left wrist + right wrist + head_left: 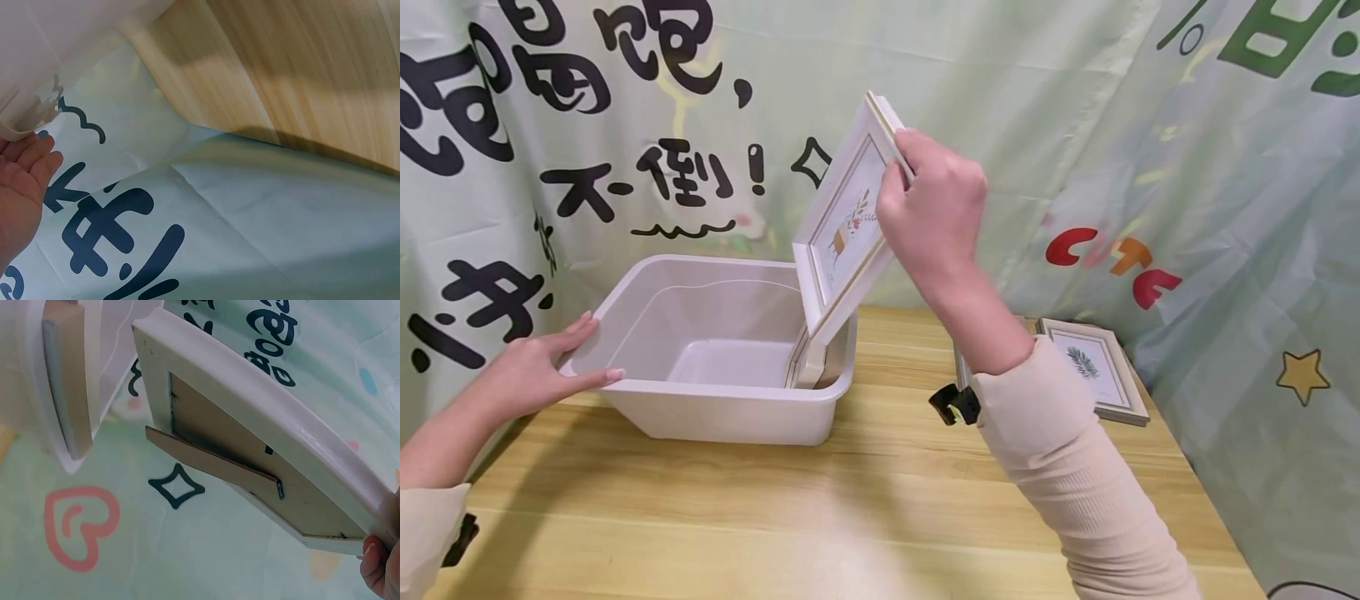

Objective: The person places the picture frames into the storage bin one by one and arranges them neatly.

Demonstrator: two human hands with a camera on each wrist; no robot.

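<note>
— What do we make of the white frame [847, 242]?
— We see a thin gold line along its edge. Its print [841, 237] has an orange-brown figure with touches of red on white.
— And from behind?
— We find cream around a brown backing [225, 434], with a brown stand [212, 464].
— The bin [722, 412]?
— Pale pinkish grey, plain. At right, we have a beige frame [1125, 367] with a dark green leaf [1083, 362] on white.
— Our table [880, 500]?
— Honey-coloured, streaked with wood grain.
— And the curtain [970, 67]?
— Pale green; we read black lettering [576, 173] at far left, red, pink and orange CUTE [1131, 256] at right, beside a dark-outlined yellow star [1303, 377].
</note>
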